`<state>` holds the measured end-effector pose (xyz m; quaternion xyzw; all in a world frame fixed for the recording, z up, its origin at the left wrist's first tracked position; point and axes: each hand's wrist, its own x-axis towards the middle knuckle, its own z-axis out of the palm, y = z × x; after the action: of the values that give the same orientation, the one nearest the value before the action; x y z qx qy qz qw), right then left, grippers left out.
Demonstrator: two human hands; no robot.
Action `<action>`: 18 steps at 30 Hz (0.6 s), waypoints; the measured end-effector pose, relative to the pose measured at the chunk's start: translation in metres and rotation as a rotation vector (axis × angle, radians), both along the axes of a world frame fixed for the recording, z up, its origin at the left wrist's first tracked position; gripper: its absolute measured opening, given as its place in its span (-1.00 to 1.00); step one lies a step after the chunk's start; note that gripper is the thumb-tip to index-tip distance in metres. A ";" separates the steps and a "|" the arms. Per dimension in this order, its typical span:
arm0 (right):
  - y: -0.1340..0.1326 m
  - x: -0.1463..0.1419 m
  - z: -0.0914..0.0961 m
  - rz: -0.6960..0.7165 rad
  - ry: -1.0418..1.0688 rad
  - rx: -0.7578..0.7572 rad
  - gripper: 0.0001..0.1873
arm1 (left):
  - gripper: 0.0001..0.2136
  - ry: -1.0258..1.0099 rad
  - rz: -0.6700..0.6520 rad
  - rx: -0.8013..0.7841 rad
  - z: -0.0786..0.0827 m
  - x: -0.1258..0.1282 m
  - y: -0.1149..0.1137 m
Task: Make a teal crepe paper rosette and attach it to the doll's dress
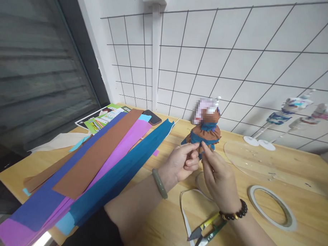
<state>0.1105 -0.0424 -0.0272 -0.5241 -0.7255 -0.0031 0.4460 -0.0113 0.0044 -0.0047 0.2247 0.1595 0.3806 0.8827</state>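
A small doll (207, 128) dressed in brown and teal crepe paper is held up over the wooden table (299, 170). My left hand (182, 162) pinches the doll's lower left side, fingers closed on the paper. My right hand (218, 177) grips the doll from the right and below, fingers pinched at its skirt. A jade bangle sits on my left wrist and a dark bead bracelet on my right wrist.
Long crepe paper strips in teal (121, 175), purple, brown (95, 160) and blue lie at the left. Small green-yellow snips (207, 230), a tape ring (274, 205), a clear plastic disc (249, 154), a phone (152, 118) and two more dolls on stands (284, 113) are on the table.
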 end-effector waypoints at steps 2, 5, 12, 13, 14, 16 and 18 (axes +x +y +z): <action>0.000 0.001 0.001 -0.007 -0.025 0.009 -0.54 | -0.80 0.025 0.027 0.035 -0.002 0.001 0.000; -0.001 0.000 0.002 -0.008 -0.050 0.013 -0.54 | -0.79 0.039 0.055 0.081 -0.004 0.002 0.000; -0.001 -0.001 0.002 -0.004 -0.069 0.014 -0.54 | -0.77 0.091 0.099 0.160 -0.004 0.003 -0.002; -0.001 0.000 0.002 -0.001 -0.065 0.011 -0.53 | -0.76 0.106 0.106 0.169 -0.004 0.003 -0.002; -0.001 0.000 0.001 0.003 -0.059 0.007 -0.53 | -0.75 0.120 0.113 0.177 -0.003 0.003 -0.002; -0.001 0.001 0.000 0.008 -0.032 -0.008 -0.54 | -0.73 0.142 0.122 0.191 -0.003 0.004 -0.002; -0.001 0.000 0.001 0.014 0.028 -0.027 -0.55 | -0.71 0.151 0.138 0.204 -0.003 0.004 -0.002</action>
<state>0.1107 -0.0432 -0.0262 -0.5249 -0.7228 0.0170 0.4492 -0.0072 0.0023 -0.0078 0.3296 0.2011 0.4366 0.8126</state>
